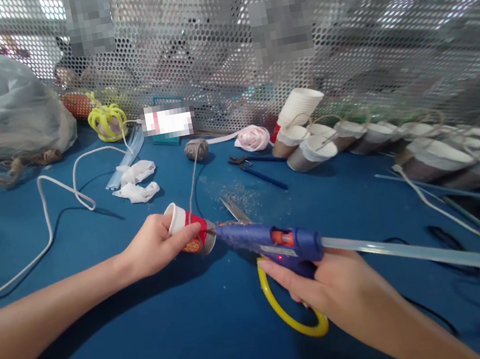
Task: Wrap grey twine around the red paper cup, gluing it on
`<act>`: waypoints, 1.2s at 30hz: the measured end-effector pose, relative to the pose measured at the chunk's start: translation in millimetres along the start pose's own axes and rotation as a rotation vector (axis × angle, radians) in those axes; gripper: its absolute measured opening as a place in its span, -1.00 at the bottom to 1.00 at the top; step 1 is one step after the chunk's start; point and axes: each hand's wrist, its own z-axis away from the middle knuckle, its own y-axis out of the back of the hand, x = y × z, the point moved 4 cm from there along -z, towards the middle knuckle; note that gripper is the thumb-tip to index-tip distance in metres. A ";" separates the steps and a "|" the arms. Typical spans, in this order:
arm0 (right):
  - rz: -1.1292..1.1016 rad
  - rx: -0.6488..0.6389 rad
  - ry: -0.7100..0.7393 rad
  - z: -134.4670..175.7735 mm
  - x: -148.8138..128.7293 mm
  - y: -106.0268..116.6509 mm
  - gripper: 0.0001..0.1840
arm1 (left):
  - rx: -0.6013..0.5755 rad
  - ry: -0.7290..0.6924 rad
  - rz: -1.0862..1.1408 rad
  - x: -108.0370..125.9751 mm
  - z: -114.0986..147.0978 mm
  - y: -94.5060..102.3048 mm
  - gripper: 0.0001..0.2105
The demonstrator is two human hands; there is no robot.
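My left hand (153, 244) grips a red and white paper cup (199, 224) tilted on its side, its open rim toward the left. Grey yarn wraps the cup's base end, and a strand runs from it up to a grey yarn ball (196, 149). In my right hand (328, 287) is a blue hot glue gun (269, 239), a red light lit on its side. Its nozzle meets or nearly meets the yarn-wrapped part of the cup; I cannot tell which. A long clear glue stick (401, 253) sticks out behind it. Beneath lie yellow-handled scissors (268, 298), partly hidden.
Blue-handled pliers (261, 169) lie beyond the scissors. Several handled cups (375, 134) crowd the right, beside a stack of white cups (301, 104). A pink ribbon roll (252, 138), white scraps (136, 182) and a white cable (47, 219) lie farther back. Perforated metal (206, 43) walls the rear.
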 end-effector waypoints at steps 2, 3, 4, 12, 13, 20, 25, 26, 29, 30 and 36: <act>-0.021 -0.020 -0.026 -0.7 1.8 -0.2 -0.80 | -0.030 -0.029 -0.052 1.4 1.3 -0.1 -0.64; -0.041 -0.037 -0.033 -1.4 3.1 -1.0 -0.79 | -0.045 -0.049 -0.072 2.4 2.1 -0.2 -0.64; -0.064 -0.059 -0.041 -2.5 4.6 -2.2 -0.77 | -0.055 -0.067 -0.083 3.4 2.7 -0.3 -0.64; -0.223 -0.141 -0.162 -11.2 8.6 -7.6 -0.77 | -0.083 -0.082 -0.066 0.3 4.9 -1.0 -0.65; -0.229 -0.148 -0.172 -11.2 8.3 -7.5 -0.77 | -0.088 -0.076 -0.055 -0.4 5.3 -1.1 -0.66; -0.206 -0.225 -0.192 -8.9 9.9 -5.3 -0.70 | -0.118 -0.145 -0.070 1.1 6.3 -0.9 -0.71; -0.178 -0.245 -0.227 -13.3 7.7 -6.7 -0.64 | -0.126 -0.243 -0.105 2.5 7.0 -0.2 -0.75; -0.177 -0.240 -0.237 -14.0 7.0 -6.9 -0.64 | -0.125 -0.251 -0.109 2.7 7.3 -0.1 -0.76; -0.190 -0.245 -0.227 -14.0 5.3 -7.3 -0.63 | -0.125 -0.231 -0.100 2.3 7.5 -0.2 -0.75; -0.197 -0.249 -0.219 -13.4 5.3 -7.1 -0.63 | -0.124 -0.218 -0.095 2.0 7.3 -0.2 -0.75; -0.186 -0.262 -0.169 -9.0 7.5 -5.1 -0.60 | -0.100 -0.143 -0.077 1.4 5.5 -0.1 -0.70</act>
